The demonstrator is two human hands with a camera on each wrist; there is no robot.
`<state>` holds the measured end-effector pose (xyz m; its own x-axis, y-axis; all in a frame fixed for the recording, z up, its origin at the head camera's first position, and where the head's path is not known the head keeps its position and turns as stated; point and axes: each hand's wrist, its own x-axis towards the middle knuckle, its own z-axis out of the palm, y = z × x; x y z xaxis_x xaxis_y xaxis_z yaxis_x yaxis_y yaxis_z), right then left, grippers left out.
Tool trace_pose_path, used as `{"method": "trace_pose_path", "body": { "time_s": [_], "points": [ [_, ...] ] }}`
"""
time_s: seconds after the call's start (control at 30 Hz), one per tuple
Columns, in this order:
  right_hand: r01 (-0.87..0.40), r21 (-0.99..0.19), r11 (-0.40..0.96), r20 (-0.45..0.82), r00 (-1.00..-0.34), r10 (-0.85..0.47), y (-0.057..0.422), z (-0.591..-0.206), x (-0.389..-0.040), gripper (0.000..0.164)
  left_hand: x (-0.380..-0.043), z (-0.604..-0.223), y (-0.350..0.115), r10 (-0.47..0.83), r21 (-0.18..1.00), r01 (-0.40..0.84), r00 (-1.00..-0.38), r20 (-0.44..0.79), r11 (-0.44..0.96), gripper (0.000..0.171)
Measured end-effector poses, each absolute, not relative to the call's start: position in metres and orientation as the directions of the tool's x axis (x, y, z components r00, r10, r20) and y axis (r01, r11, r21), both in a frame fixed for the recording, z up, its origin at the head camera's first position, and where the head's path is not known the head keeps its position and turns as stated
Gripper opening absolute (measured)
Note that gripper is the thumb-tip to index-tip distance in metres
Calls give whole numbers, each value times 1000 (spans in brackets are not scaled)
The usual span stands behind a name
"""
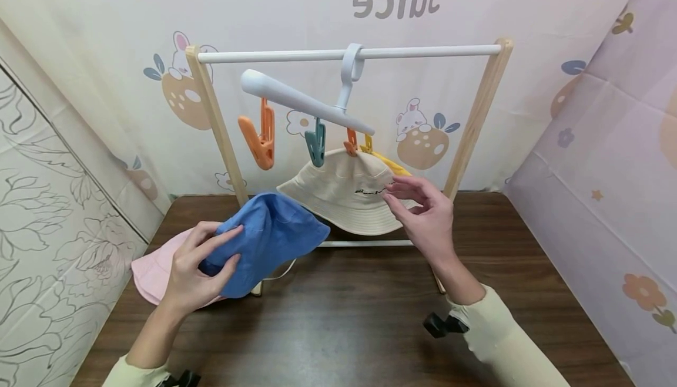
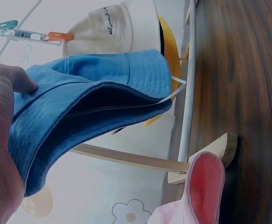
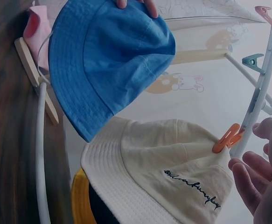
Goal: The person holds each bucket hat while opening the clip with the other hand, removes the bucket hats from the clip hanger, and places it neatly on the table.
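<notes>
My left hand (image 1: 193, 272) grips a blue bucket hat (image 1: 270, 237) by its brim, thumb on one side and fingers on the other. The hat's dark opening shows in the left wrist view. In front of a cream bucket hat (image 1: 344, 193) with black script, my right hand (image 1: 425, 222) is raised with loosely bent fingers and nothing between them. An orange clip (image 3: 226, 138) holds the cream hat by its crown under a white hanger (image 1: 301, 100). Partly hidden behind it hangs a yellow hat (image 1: 394, 165) on a yellow clip (image 1: 367, 144).
A teal clip (image 1: 315, 143) and a larger orange clip (image 1: 260, 137) hang from the hanger's left half, holding nothing. The hanger hooks over the white rail (image 1: 423, 52) of a wooden-legged rack. A pink hat (image 1: 156, 269) lies on the dark wooden table (image 1: 338, 328) at left.
</notes>
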<state>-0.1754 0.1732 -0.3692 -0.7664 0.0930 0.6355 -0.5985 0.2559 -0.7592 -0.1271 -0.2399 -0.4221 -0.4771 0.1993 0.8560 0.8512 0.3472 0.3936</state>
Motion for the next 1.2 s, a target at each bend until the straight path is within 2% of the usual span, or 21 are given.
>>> {"method": "trace_pose_path", "body": {
  "time_s": [0.5,0.77,0.93,1.2],
  "points": [
    [-599,-762,246,636,-764,110,180,-375,-169,34,-123,-417,-233,271,354,869,-454,849,344,47],
    [-571,-765,297,622,-776,109,186,-379,-170,36,-121,-417,-228,344,342,887,-440,830,310,42],
    [-562,-757,333,614,-787,66,188,-382,-170,40,-121,-417,-228,356,356,885,-451,819,301,43],
    [-612,-715,339,655,-755,19,190,-386,-171,46,-121,-419,-227,370,391,884,-464,805,258,37]
  ]
}}
